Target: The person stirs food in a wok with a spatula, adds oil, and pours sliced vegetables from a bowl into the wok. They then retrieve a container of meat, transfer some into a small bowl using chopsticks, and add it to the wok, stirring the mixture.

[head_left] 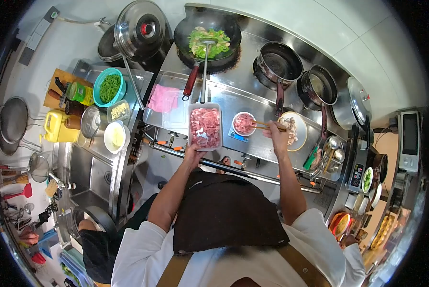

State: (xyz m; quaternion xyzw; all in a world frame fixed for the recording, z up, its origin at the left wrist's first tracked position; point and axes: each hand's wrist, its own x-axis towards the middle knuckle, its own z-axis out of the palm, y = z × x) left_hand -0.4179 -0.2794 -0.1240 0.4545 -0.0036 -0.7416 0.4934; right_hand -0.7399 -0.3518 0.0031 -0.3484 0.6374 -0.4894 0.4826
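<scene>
My left hand [194, 155] is wrapped round the near edge of a clear plastic container [220, 114] full of raw sliced meat [206, 123]. Wooden chopsticks [261, 125] are gripped in my right hand [277, 137], and their tips reach a small white bowl [234, 128]. More raw meat [244, 122] fills that bowl, which sits on a blue-fronted kitchen scale [238, 137]. Partly behind my right hand is a white plate [298, 115] of pale sliced food.
A wok [183, 38] with green vegetables and a spatula [205, 71] sits at the back. Two dark pans [280, 60] stand to its right, handles pointing toward me. Left are a turquoise bowl [98, 91] of greens, a yellow jug [61, 126] and a sink [88, 167].
</scene>
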